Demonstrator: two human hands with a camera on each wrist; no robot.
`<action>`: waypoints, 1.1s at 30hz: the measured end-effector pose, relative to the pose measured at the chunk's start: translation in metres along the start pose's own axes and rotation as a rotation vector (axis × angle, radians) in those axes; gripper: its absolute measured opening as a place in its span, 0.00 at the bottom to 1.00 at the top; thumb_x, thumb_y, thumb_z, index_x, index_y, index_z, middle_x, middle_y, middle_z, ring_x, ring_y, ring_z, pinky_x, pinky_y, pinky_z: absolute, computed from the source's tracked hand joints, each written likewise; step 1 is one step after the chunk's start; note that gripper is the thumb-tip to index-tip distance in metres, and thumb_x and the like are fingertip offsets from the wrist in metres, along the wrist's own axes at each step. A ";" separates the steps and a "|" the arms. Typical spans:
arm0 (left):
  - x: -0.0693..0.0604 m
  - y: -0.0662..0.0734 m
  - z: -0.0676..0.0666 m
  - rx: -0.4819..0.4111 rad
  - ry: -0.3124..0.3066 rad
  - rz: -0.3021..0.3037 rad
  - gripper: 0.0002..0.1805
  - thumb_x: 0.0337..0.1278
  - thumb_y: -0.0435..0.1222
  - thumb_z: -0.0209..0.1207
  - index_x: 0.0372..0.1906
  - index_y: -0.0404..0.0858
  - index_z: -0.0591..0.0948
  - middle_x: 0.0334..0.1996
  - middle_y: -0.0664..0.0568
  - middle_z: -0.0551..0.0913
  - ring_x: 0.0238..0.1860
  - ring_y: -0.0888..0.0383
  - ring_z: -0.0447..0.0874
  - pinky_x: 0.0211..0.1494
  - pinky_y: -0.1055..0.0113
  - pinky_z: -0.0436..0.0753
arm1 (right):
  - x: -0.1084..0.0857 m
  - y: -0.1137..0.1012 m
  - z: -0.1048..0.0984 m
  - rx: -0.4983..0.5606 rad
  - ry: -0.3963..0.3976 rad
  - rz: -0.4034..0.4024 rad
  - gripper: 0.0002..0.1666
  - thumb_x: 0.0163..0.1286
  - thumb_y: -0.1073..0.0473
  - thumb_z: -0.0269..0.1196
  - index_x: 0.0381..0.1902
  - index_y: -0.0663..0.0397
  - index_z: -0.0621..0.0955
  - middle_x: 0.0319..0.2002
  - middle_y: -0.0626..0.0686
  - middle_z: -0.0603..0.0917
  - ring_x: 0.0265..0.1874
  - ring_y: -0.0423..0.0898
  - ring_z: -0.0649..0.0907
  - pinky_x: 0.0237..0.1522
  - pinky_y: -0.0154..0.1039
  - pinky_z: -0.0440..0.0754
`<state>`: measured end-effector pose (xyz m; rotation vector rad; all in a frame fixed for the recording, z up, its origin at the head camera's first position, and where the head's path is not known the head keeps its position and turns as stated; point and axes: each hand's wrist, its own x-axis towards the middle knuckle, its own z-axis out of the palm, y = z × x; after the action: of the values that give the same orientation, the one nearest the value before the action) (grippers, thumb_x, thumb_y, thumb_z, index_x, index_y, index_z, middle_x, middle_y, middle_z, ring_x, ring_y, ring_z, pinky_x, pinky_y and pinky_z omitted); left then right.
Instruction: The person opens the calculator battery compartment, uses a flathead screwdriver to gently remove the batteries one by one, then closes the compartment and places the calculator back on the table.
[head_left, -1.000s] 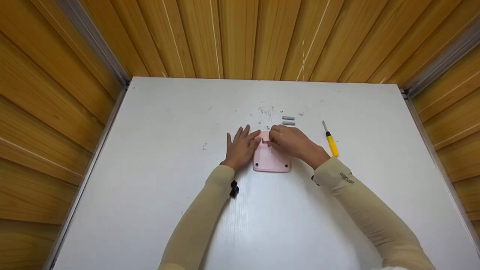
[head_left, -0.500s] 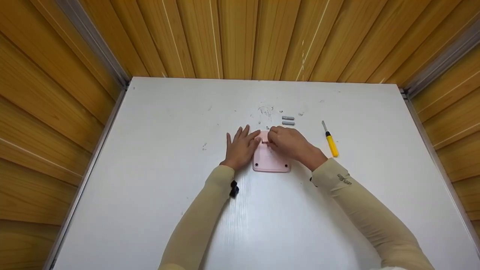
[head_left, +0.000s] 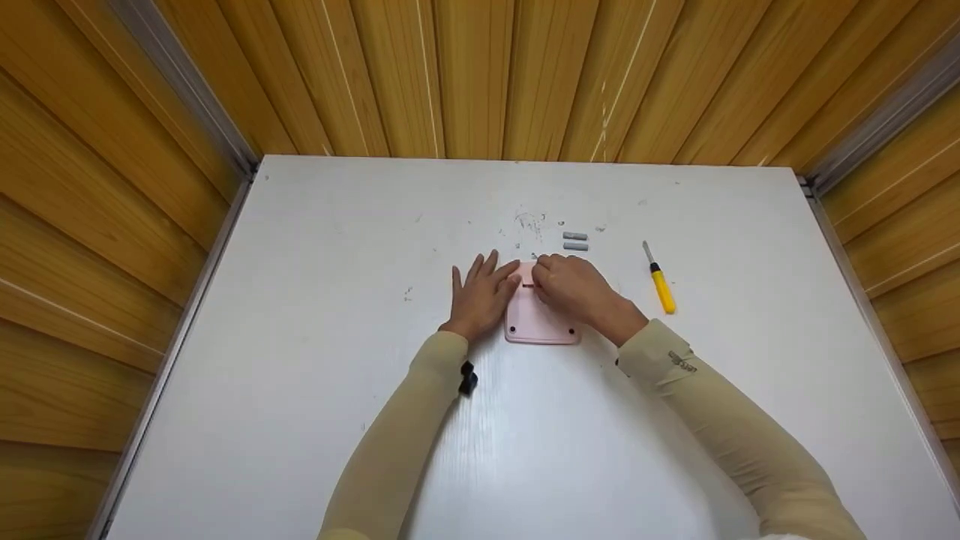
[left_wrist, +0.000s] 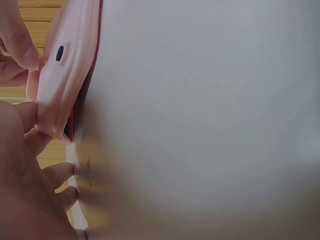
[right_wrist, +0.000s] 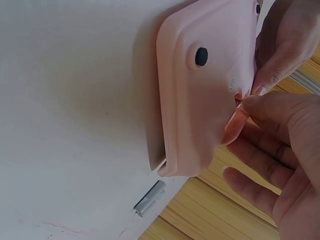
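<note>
A pink calculator-like device [head_left: 541, 326] lies back up on the white table, with dark round feet at its near corners. My left hand [head_left: 478, 300] has its fingers spread, thumb and forefinger resting on the device's left edge. Curled over the far right part is my right hand [head_left: 576, 285]. Its thumb and fingers pinch a small pink cover [right_wrist: 236, 129] at a dark opening in the back, as the right wrist view shows. The opening's inside is mostly hidden by the hand.
Two grey batteries [head_left: 576, 246] lie side by side just beyond the right hand. A screwdriver [head_left: 662, 289] with a yellow handle lies to the right. Wood-patterned panels [head_left: 480, 82] stand behind the white table [head_left: 315, 375].
The right hand has shifted slightly left along the device, and the dark gap beside the pink cover looks narrower. The left hand stays in place.
</note>
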<state>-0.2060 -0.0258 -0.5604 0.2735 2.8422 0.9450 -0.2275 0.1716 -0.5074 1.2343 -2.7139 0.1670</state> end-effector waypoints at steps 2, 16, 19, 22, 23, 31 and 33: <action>0.001 0.000 0.000 0.003 -0.002 -0.001 0.32 0.85 0.59 0.36 0.81 0.54 0.70 0.85 0.46 0.55 0.85 0.45 0.44 0.81 0.36 0.32 | 0.000 -0.001 0.001 -0.024 0.008 -0.001 0.08 0.76 0.66 0.66 0.35 0.65 0.83 0.33 0.58 0.83 0.30 0.56 0.84 0.35 0.52 0.85; 0.000 -0.001 0.001 0.021 0.002 0.001 0.31 0.86 0.57 0.36 0.81 0.54 0.70 0.85 0.46 0.55 0.85 0.45 0.45 0.81 0.35 0.33 | -0.002 -0.002 0.005 -0.010 -0.041 0.017 0.08 0.78 0.65 0.64 0.41 0.67 0.86 0.41 0.60 0.85 0.35 0.56 0.85 0.40 0.51 0.87; 0.001 -0.001 0.001 0.016 0.006 0.007 0.31 0.86 0.57 0.37 0.81 0.54 0.70 0.84 0.46 0.55 0.85 0.44 0.45 0.81 0.34 0.34 | -0.002 -0.001 0.005 -0.008 -0.038 0.006 0.08 0.78 0.66 0.64 0.42 0.67 0.86 0.42 0.60 0.86 0.36 0.57 0.85 0.41 0.52 0.87; 0.001 -0.001 0.001 0.017 0.008 0.010 0.31 0.86 0.57 0.37 0.81 0.53 0.71 0.84 0.45 0.56 0.85 0.44 0.45 0.81 0.34 0.34 | -0.003 -0.001 0.005 -0.020 -0.032 -0.015 0.08 0.78 0.66 0.65 0.43 0.68 0.87 0.43 0.61 0.86 0.37 0.57 0.86 0.41 0.51 0.87; 0.001 -0.001 0.001 0.020 0.008 0.009 0.31 0.86 0.57 0.37 0.81 0.53 0.71 0.84 0.45 0.56 0.85 0.44 0.45 0.81 0.34 0.34 | -0.004 -0.001 0.006 -0.024 -0.028 -0.023 0.07 0.77 0.66 0.65 0.43 0.68 0.87 0.44 0.61 0.86 0.38 0.57 0.86 0.41 0.51 0.87; 0.001 0.000 0.001 0.016 0.004 -0.003 0.31 0.86 0.58 0.37 0.81 0.54 0.71 0.85 0.46 0.55 0.85 0.45 0.44 0.81 0.35 0.32 | -0.008 -0.001 0.008 -0.029 0.008 -0.049 0.07 0.76 0.66 0.66 0.43 0.67 0.87 0.45 0.60 0.87 0.41 0.57 0.86 0.42 0.51 0.88; 0.001 0.000 0.001 0.017 0.004 -0.004 0.31 0.86 0.58 0.37 0.81 0.54 0.71 0.85 0.46 0.55 0.85 0.45 0.44 0.81 0.35 0.32 | -0.009 0.000 0.009 -0.004 0.017 -0.046 0.07 0.76 0.66 0.66 0.44 0.66 0.88 0.45 0.60 0.87 0.41 0.57 0.87 0.44 0.50 0.88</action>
<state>-0.2067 -0.0254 -0.5613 0.2677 2.8551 0.9218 -0.2221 0.1770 -0.5177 1.2867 -2.6684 0.1661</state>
